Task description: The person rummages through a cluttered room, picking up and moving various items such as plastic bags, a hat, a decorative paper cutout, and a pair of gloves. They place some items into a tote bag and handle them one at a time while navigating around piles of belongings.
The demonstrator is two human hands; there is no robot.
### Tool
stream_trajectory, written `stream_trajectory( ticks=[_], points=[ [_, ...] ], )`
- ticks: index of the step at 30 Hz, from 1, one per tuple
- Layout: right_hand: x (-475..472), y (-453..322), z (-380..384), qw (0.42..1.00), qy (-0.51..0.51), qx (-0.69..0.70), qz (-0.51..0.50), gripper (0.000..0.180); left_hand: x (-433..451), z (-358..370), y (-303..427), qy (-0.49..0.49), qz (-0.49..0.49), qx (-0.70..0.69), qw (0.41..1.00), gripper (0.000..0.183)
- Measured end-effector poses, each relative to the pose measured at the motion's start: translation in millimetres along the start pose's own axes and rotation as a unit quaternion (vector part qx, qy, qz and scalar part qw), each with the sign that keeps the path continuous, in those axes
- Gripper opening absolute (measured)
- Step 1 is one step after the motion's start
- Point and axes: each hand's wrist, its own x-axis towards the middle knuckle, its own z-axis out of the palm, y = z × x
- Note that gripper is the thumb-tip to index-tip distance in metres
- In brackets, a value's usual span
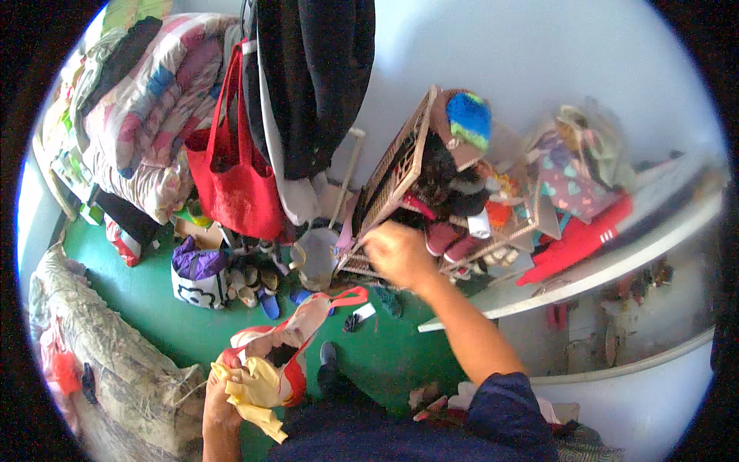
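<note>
My left hand (222,392), low and left of centre, grips a yellow cloth or glove (254,387) together with the handle of a red and white bag (294,375). The bag's mouth gapes, with something dark inside, and its other red handle stands up loose. My right hand (398,254) is stretched forward at the edge of a wicker-like rack (398,167). Its fingers are curled, and whether they hold anything is hidden. Beside it on the rack lie dark red shoes (447,245), a white roll (478,224) and a blue and green cloth item (469,118).
A red tote bag (236,190) and dark clothes (323,75) hang ahead. Slippers (269,305), a white bag with purple fabric (199,283) and a bin (314,260) stand on the green floor. A covered bed or sofa (109,369) is left; a white ledge (577,260) is right.
</note>
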Motion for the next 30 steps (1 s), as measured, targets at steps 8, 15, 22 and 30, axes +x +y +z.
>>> stream_trajectory(
  ticks=[8,15,22,30],
  points=[
    [-118.9,-54.8,189.4,0.919,-0.338,0.198,-0.052,0.025,-17.9,16.7,34.4,-0.002,-0.023,0.079,0.997,0.039],
    [-149.8,-96.6,234.6,0.76,-0.646,0.063,-0.046,0.041,-81.7,13.4,62.7,-0.019,0.003,-0.048,0.999,0.042],
    [-185.0,-164.3,309.3,0.841,-0.525,0.105,0.078,0.024,-109.8,16.8,73.0,-0.051,0.046,-0.048,0.997,0.041],
    [-160.5,-234.1,299.2,0.858,-0.234,0.418,0.185,0.037,-143.2,13.7,88.1,-0.042,0.098,-0.032,0.994,0.04]
  ],
)
